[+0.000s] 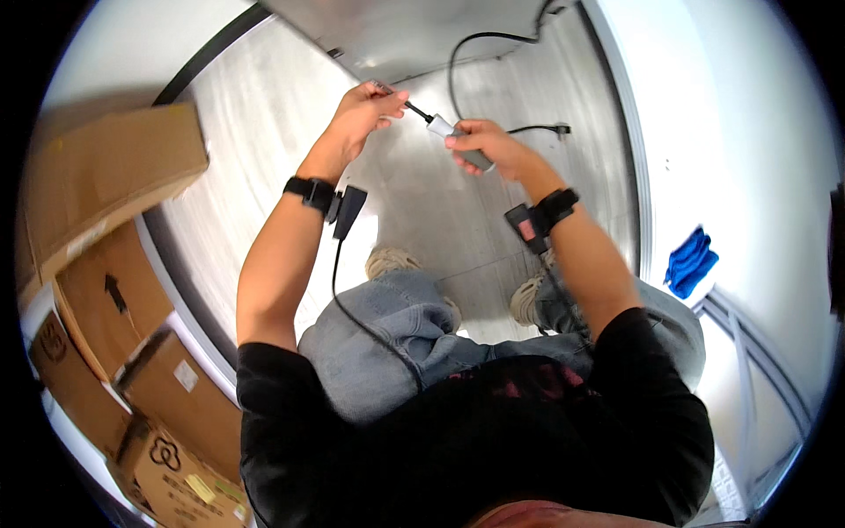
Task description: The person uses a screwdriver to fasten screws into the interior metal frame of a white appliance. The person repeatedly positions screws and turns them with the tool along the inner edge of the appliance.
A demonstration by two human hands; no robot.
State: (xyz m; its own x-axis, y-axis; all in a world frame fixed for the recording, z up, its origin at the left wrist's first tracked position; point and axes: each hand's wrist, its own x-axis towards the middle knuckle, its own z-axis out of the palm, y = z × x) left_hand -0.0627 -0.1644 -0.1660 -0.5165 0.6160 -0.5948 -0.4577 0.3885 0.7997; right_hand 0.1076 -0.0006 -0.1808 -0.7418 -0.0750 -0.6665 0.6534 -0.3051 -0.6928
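My right hand [493, 146] is closed around the grey handle of a screwdriver [439, 127], which has a light collar and a thin dark shaft pointing up and left. My left hand [359, 116] pinches the far end of that shaft between thumb and fingers. A small dark piece [380, 87] shows at the left fingertips; its kind is too small to make out. Both hands are held above the floor, just in front of a grey metal panel [387, 40].
A black cord [452, 75] hangs from the panel, its plug [562, 130] on the wood-look floor [264, 114]. Cardboard boxes [123, 172] are stacked at left. A blue cloth [691, 262] lies at right. Wrist straps carry black devices [350, 211], with a cable across my lap.
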